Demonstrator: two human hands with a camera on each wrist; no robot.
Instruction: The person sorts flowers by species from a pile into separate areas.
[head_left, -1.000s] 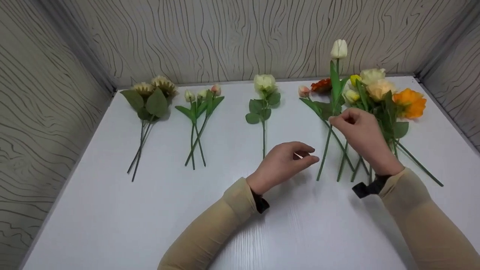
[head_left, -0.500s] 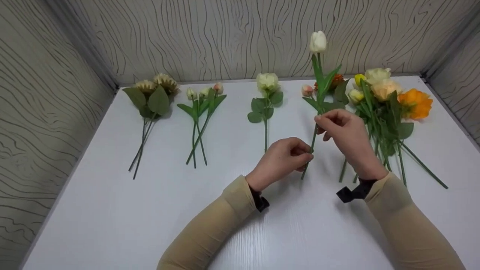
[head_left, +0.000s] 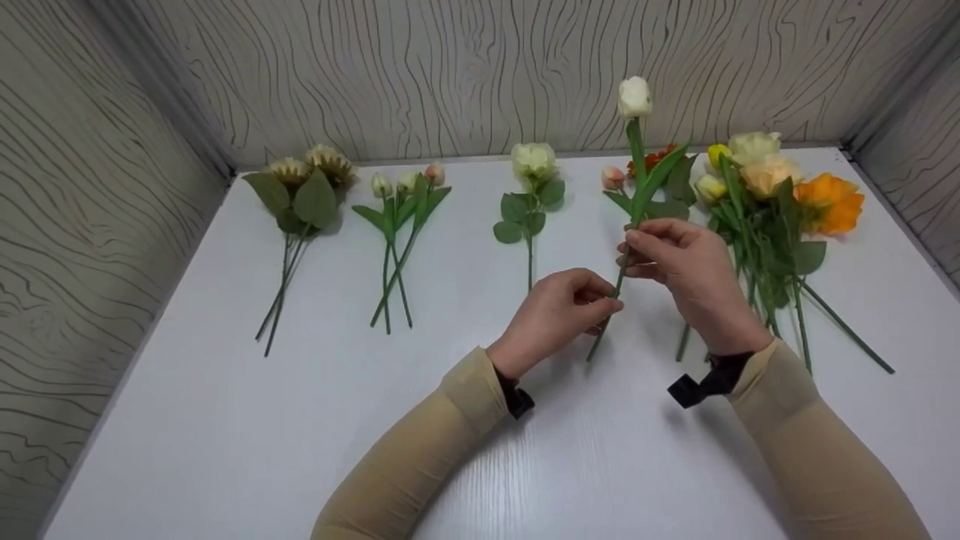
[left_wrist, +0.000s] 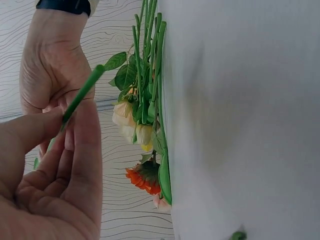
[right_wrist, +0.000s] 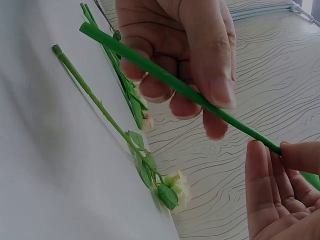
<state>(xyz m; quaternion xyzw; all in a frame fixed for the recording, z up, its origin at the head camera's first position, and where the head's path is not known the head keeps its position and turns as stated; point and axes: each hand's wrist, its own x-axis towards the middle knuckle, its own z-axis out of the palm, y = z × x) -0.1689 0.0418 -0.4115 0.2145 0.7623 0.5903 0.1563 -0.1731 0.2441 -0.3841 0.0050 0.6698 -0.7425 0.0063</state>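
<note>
A white tulip (head_left: pixel 634 97) on a long green stem (head_left: pixel 613 294) is held up off the white table (head_left: pixel 300 427), bloom toward the back wall. My right hand (head_left: pixel 636 251) grips the stem just under its leaves. My left hand (head_left: pixel 606 306) pinches the stem lower down, near its cut end. In the left wrist view the stem (left_wrist: pixel 82 92) runs between my left thumb and fingers (left_wrist: pixel 82 150), with the right hand (left_wrist: pixel 50 60) behind. In the right wrist view the right hand's fingers (right_wrist: pixel 200 70) curl round the stem (right_wrist: pixel 160 75), and the left hand (right_wrist: pixel 277 175) pinches it at the lower right.
A pile of mixed flowers (head_left: pixel 765 202) with an orange bloom (head_left: pixel 829 202) lies at the back right. A single white rose (head_left: pixel 532 161), a bunch of small buds (head_left: pixel 405 195) and two tan flowers (head_left: pixel 307 184) lie in a row to the left. Patterned walls enclose three sides.
My right hand carried the white tulip left, away from the pile. My left hand, which held nothing, closed on the lower stem. Both hands now hold it.
</note>
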